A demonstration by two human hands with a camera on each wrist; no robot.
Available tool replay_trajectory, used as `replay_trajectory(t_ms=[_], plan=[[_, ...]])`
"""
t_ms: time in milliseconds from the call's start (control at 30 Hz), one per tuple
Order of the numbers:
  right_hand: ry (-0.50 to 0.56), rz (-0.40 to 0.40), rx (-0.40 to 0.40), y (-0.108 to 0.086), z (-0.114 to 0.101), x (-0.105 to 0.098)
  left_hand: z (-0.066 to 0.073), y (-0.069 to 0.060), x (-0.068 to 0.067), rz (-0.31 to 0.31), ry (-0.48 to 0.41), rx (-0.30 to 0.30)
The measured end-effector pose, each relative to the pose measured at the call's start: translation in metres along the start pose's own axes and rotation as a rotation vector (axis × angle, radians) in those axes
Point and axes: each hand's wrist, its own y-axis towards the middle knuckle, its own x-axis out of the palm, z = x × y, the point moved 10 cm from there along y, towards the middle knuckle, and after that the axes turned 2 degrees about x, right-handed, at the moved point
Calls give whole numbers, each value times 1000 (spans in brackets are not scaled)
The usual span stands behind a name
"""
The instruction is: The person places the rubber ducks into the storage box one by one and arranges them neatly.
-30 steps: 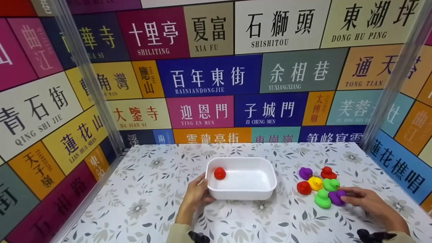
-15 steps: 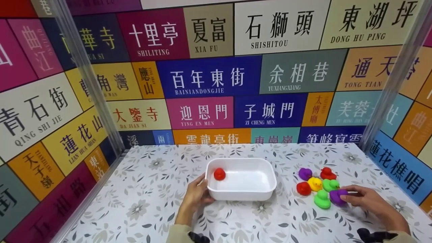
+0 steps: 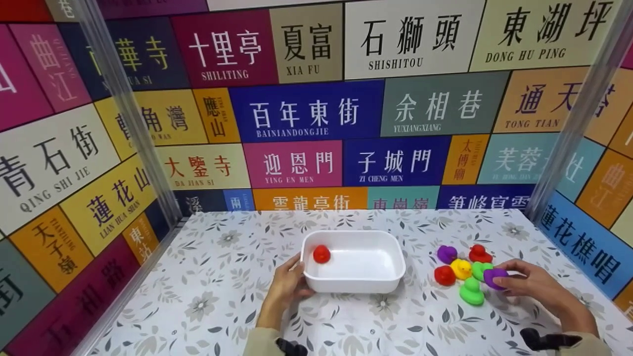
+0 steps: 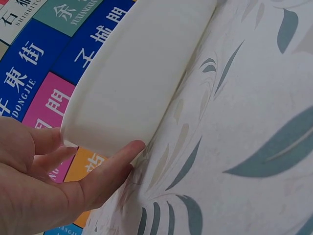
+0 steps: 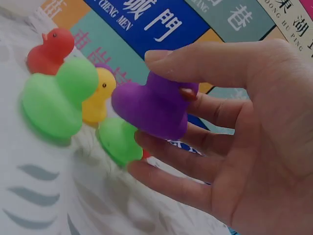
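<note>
In the head view a white rectangular tub stands mid-table with a red duck inside at its left end. My left hand rests against the tub's left side; in the left wrist view that hand has its thumb and fingers on the tub's corner. My right hand pinches a purple duck. The right wrist view has the purple duck between thumb and fingers of the right hand, raised off the cloth beside two green ducks.
Close to the right hand sit a yellow duck, a green duck, two red ducks and another purple duck. Flowered cloth covers the table, with sign-printed walls behind and at the sides.
My right hand has lifted the purple duck a little up from the cloth, and it now partly covers the green duck behind. The left hand and tub have stayed in place.
</note>
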Motion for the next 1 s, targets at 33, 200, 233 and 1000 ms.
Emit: replay_trajectory(t_ms=[33, 200, 233, 1000], plan=[[11, 2, -7, 0, -3, 1, 0, 0, 0, 3, 3, -3], [18, 11, -86, -1, -23, 8, -1, 2, -2, 18, 9, -16], [20, 14, -94, -1, -26, 9, -2, 2, -2, 20, 8, -18], [56, -13, -179, 7, -86, 46, -1, 0, -4, 34, 10, -20]])
